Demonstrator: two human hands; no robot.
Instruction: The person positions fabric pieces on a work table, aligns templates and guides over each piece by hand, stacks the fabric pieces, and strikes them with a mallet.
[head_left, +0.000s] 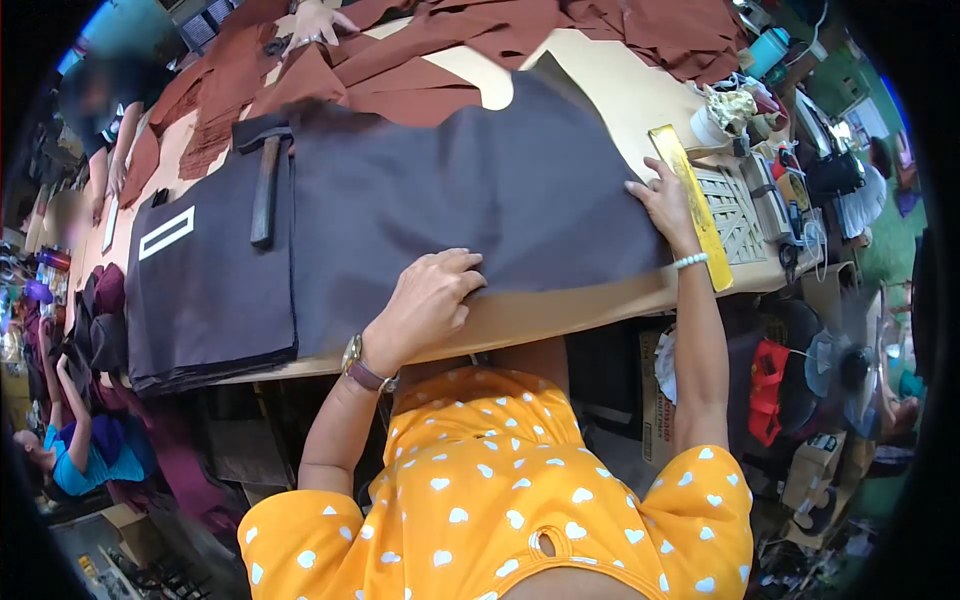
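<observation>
A wide sheet of dark brown fabric point(400, 190) lies over the near part of the table, lightly wrinkled at its middle. My left hand point(425, 300), with a watch on the wrist, is at the sheet's near edge, its fingers curled on the fabric. My right hand point(662, 205), wearing a bead bracelet, has its fingers apart at the sheet's right edge, beside a yellow ruler point(690, 205). To the left sits a stack of dark fabric point(215, 290) with a hammer point(266, 190) and a white rectangular frame point(167, 232) on top.
Reddish-brown fabric pieces point(420, 85) cover the table's far side, where another person's hand point(317, 22) rests. Another person's arms reach in at the far left. A white container point(712, 125), a slatted tray point(730, 210) and tools stand at the right. Someone in blue point(95, 460) is lower left.
</observation>
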